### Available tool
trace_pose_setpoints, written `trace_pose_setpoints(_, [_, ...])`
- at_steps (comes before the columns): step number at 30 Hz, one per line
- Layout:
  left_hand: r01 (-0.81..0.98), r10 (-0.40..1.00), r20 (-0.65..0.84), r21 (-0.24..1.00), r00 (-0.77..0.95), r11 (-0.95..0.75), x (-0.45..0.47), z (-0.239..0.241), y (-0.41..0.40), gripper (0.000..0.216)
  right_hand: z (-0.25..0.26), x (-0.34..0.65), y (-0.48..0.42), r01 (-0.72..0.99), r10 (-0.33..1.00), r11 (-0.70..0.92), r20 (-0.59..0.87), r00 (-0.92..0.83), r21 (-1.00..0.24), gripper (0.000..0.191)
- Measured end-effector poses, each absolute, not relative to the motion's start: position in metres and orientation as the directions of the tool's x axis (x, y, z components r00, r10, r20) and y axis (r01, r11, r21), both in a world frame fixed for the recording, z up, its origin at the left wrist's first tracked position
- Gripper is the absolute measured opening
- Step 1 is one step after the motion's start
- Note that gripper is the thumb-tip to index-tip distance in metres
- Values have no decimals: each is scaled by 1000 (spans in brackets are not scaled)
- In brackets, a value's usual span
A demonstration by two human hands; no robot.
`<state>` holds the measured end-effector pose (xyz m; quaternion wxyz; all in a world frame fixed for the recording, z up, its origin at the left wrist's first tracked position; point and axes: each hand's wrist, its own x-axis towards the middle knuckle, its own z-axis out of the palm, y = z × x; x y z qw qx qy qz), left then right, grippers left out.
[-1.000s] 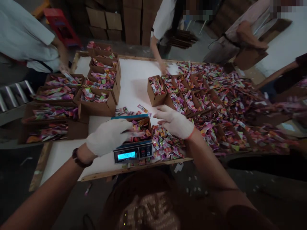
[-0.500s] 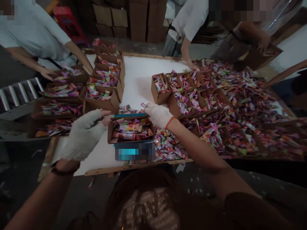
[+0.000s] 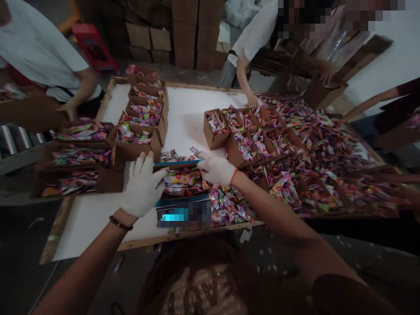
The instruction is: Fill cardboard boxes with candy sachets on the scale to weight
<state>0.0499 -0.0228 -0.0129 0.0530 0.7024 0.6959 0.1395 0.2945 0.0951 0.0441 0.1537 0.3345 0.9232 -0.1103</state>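
Note:
My left hand (image 3: 141, 186), in a white fingerless-tipped glove, is at the left side of a cardboard box (image 3: 187, 165) with its fingers spread. Small shiny wrapped packets (image 3: 183, 180) fill this box, which sits on a teal scale (image 3: 183, 203) whose display is blurred out. Above the box's right edge is my right hand (image 3: 218, 168), gloved too, its fingers pinched on a small wrapped packet (image 3: 194, 151). More loose packets (image 3: 229, 205) lie just right of the scale.
Filled boxes stand in rows at the left (image 3: 78, 155) and in the middle (image 3: 244, 148). A large heap of packets (image 3: 331, 135) covers the table's right. Co-workers stand around the far side; one at the left holds a filled box (image 3: 33, 107) above rollers (image 3: 16, 140).
My left hand has moved right to the box on the scale, its fingers now spread. My right hand keeps its packet. The co-worker at left has lifted a filled box off the table.

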Motion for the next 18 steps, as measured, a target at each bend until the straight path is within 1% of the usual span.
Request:
trace_pose_setpoints(2, [980,992,114,183,54,-74,54,-6,-11,24,48,303,94,662,611,739,-287,-737,-125,33])
trace_pose_setpoints(3, [984,991,107,151,81,-97,55,-3,-4,24,48,305,92,672,625,731,-278,-729,-119,32])
trace_pose_setpoints(4, [985,989,100,124,111,-123,56,-2,1,24,46,306,90,683,637,723,-282,-718,-104,33])
trace_pose_setpoints(6, [982,982,92,85,163,-171,55,-2,10,26,37,302,85,707,662,704,-304,-686,-63,40])
trace_pose_setpoints(8, [977,976,92,53,199,-204,51,-6,16,32,26,295,81,736,691,676,-317,-650,-36,41])
trace_pose_setpoints(11, [974,971,84,-7,225,-225,45,-12,20,35,16,288,78,784,741,619,-295,-604,-52,39])
trace_pose_setpoints(14, [968,971,-16,-64,240,-241,44,-14,21,38,16,286,80,811,778,581,-250,-576,-60,46])
trace_pose_setpoints(16, [976,975,-125,-98,181,-194,47,-13,23,43,18,283,83,820,782,572,-283,-556,-31,47])
trace_pose_setpoints(18, [984,975,-198,-125,98,-124,49,-11,25,45,21,279,85,817,766,577,-337,-548,-17,42])
